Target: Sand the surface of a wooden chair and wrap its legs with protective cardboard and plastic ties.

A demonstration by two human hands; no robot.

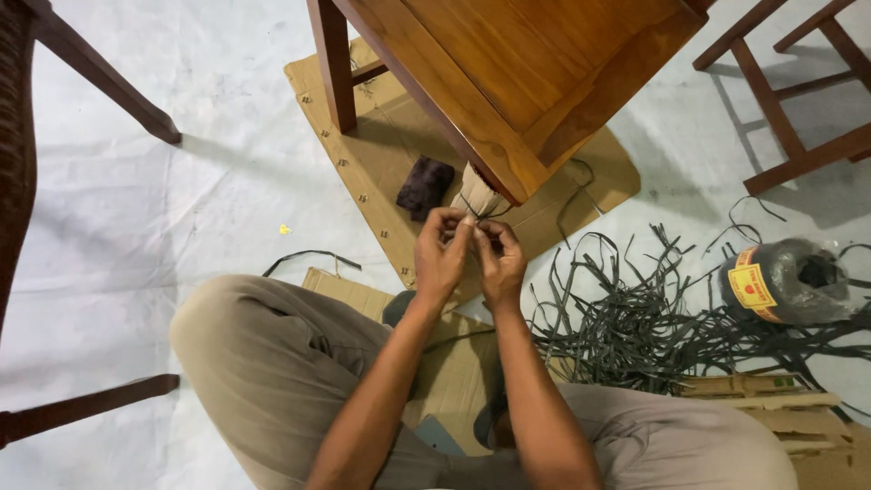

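My left hand (442,252) and my right hand (499,261) meet just below the corner of a brown wooden table (535,82). Both pinch a thin dark strip (471,210) at the table leg (481,192), whose lower end is wrapped in pale material. The fingers of both hands are closed on the strip, fingertips almost touching. A dark wrapped leg end (425,187) stands just left of the pale one. My knees in tan trousers (272,354) frame the spot.
Flat cardboard (381,154) lies under the table on a white floor sheet. A heap of dark strips (635,318) and a wrapped roll with a yellow label (785,281) lie to the right. Wooden chair frames (798,91) stand at the right and left edges.
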